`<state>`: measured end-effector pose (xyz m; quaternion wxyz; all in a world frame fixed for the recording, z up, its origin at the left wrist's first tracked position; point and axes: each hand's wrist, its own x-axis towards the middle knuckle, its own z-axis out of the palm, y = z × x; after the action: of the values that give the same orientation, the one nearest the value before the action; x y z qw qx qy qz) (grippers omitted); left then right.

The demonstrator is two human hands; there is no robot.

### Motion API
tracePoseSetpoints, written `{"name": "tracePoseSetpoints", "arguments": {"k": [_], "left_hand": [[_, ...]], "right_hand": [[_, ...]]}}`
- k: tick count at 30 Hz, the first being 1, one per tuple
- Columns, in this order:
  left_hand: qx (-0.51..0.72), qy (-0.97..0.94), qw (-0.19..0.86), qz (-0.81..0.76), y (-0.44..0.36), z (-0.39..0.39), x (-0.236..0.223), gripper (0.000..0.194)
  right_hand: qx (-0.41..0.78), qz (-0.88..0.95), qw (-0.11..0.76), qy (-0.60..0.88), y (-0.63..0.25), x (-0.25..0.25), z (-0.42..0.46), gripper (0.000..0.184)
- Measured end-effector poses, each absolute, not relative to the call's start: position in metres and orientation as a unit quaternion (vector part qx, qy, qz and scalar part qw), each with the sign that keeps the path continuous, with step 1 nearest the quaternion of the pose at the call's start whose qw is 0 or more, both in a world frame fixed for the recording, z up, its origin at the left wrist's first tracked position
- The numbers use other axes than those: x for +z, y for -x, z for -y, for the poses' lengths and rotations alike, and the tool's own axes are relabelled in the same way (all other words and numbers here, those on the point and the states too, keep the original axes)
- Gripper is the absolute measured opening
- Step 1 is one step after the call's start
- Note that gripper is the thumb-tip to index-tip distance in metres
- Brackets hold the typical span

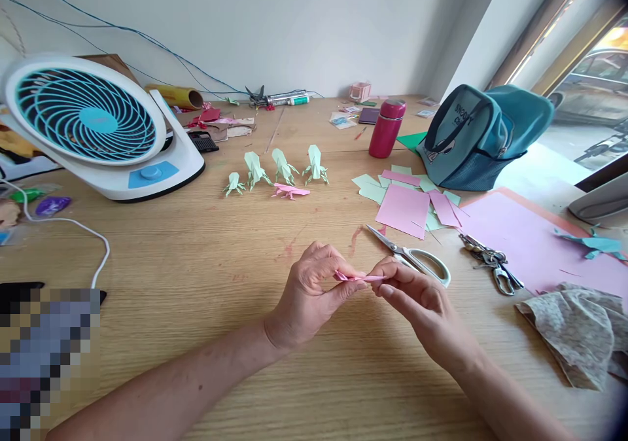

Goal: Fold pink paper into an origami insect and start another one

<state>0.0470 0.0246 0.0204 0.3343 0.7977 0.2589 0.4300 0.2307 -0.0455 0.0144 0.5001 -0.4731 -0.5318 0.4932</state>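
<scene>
Between my two hands, above the middle of the table, is a small folded piece of pink paper (360,278). My left hand (314,284) pinches its left part between thumb and fingers. My right hand (417,300) pinches its right tip; the fingers partly hide the paper. Beyond my hands, several pale green origami figures (279,166) stand in a row with a pink origami figure (291,191) lying in front of them. Scissors (412,258) with white handles lie just behind my right hand, blades partly spread.
A white and blue fan (98,120) stands at the left. Pink and green paper sheets (403,209), a magenta flask (387,129) and a teal backpack (481,137) are at the back right. Keys (493,261) and a crumpled cloth (574,330) lie right of my right hand.
</scene>
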Motion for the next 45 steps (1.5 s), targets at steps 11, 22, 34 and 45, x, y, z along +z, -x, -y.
{"name": "tracePoseSetpoints", "arguments": {"k": [11, 22, 34, 45], "left_hand": [[0.412, -0.835, 0.281, -0.231, -0.047, -0.026, 0.015, 0.006], [0.418, -0.821, 0.328, -0.209, -0.049, -0.026, 0.015, 0.005], [0.424, -0.830, 0.304, -0.199, -0.048, -0.025, 0.016, 0.005], [0.422, -0.830, 0.324, -0.168, -0.048, -0.025, 0.017, 0.005]], "right_hand": [[0.550, 0.460, 0.473, 0.512, -0.229, 0.013, 0.040, 0.028], [0.574, 0.479, 0.445, 0.493, -0.237, 0.017, 0.038, 0.030], [0.606, 0.448, 0.448, 0.481, -0.239, 0.019, 0.035, 0.026], [0.642, 0.467, 0.407, 0.452, -0.248, 0.018, 0.036, 0.022]]}}
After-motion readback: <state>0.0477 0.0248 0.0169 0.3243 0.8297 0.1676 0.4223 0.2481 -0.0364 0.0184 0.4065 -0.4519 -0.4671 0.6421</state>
